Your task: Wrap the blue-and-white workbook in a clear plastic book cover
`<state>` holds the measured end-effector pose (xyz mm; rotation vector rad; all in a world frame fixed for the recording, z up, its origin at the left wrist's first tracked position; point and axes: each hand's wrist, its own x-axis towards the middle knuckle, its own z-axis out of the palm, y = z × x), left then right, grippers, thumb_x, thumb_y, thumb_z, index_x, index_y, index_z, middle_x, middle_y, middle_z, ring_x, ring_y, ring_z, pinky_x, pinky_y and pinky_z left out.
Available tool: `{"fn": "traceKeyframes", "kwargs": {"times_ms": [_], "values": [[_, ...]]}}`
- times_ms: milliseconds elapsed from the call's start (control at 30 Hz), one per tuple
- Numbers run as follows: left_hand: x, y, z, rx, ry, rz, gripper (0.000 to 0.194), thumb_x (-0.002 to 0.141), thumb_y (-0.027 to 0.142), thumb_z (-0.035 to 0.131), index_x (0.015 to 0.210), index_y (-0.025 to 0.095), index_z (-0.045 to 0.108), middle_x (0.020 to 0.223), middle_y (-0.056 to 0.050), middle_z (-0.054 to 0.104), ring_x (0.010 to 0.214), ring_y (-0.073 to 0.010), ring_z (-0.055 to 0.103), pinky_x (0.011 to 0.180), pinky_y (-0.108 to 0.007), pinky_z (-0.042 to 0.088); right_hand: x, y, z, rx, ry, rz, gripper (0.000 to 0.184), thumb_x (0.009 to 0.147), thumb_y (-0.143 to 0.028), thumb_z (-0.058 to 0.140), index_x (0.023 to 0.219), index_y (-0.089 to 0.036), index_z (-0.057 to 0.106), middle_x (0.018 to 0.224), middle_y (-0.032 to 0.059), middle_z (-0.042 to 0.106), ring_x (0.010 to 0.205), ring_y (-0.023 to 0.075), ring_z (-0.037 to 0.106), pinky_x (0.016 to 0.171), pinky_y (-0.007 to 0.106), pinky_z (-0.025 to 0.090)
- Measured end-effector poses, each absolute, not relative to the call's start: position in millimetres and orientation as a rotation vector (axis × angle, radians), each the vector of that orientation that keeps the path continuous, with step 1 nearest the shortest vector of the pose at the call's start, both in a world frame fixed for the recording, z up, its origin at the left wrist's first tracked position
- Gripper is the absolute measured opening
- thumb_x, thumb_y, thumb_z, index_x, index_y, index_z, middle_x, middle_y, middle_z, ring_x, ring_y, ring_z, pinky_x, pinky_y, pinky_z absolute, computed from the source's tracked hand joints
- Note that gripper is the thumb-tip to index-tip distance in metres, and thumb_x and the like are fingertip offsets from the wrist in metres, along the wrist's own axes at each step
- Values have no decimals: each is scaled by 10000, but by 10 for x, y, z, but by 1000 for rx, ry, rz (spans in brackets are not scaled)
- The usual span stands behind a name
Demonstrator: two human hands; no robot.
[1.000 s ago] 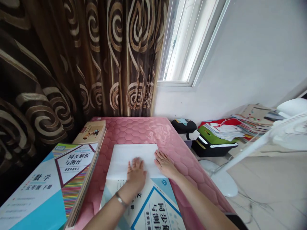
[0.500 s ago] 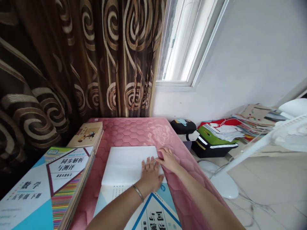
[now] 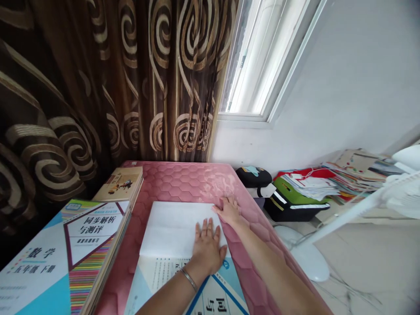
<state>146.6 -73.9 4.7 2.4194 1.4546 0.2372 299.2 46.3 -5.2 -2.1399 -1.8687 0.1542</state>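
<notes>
A white sheet of paper lies over the far part of a blue and white workbook on the pink quilted table top. My left hand presses flat on the sheet's near right part, fingers stretched out, a thin bracelet on the wrist. My right hand rests at the sheet's far right corner, fingers spread along its edge and onto the pink cover.
A stack of workbooks and a beige book lie along the table's left side. A brown swirl curtain hangs behind. On the floor at right are a black bag, piled papers and a white fan.
My left hand slid to the right across the white sheet, toward its right edge. My right hand moved up the sheet's right edge to the far corner.
</notes>
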Motion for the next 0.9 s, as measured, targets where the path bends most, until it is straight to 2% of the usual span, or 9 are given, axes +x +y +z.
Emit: {"fn": "traceKeyframes", "kwargs": {"times_ms": [100,200,333,467,600,700,900], "values": [[1455,-730,25,2436,1436,272,697,925,572,182,1500,181,229,1586,-132,71,1456,-319,-6,1161,-590,38,3087,230,-143,-1987,-2022,178,673,801,-529,562,1356,-162,458,1390,136,452,1281,316,385,1056,424,288],[1452,-725,11,2456,1425,285,676,927,562,194,1497,202,244,1588,-122,89,1456,-326,5,1157,-601,53,3135,86,-149,-1905,-2104,252,709,789,-512,576,1387,-167,418,1432,132,416,1304,294,365,1049,406,304],[1465,-729,11,2474,1457,257,663,930,558,197,1484,207,291,1586,-111,99,1456,-328,17,1159,-598,65,3063,209,-15,-2088,-1985,261,778,744,-579,604,1387,-185,415,1438,133,396,1320,332,329,1043,459,294],[1471,-738,22,2476,1462,232,660,935,547,180,1485,198,288,1585,-116,87,1453,-334,7,1157,-601,67,2915,517,104,-2262,-1740,214,690,777,-623,552,1313,-192,491,1351,155,456,1263,351,391,979,467,341],[1458,-744,35,2455,1439,259,660,937,542,172,1485,193,283,1583,-129,88,1451,-333,-10,1154,-606,49,2855,645,97,-2265,-1666,209,691,794,-637,518,1295,-162,501,1336,184,457,1238,361,412,958,478,357],[1446,-746,37,2432,1429,280,660,934,546,190,1483,193,292,1582,-138,88,1451,-331,-22,1155,-603,40,2917,527,19,-2208,-1767,198,698,791,-605,542,1324,-158,486,1368,176,442,1262,367,388,997,484,327],[1436,-736,13,2443,1414,353,666,924,564,213,1475,206,317,1583,-135,124,1456,-321,18,1164,-580,45,3140,121,-147,-1894,-2103,301,783,752,-520,610,1417,-182,375,1469,119,383,1357,283,303,1088,406,259]]}}
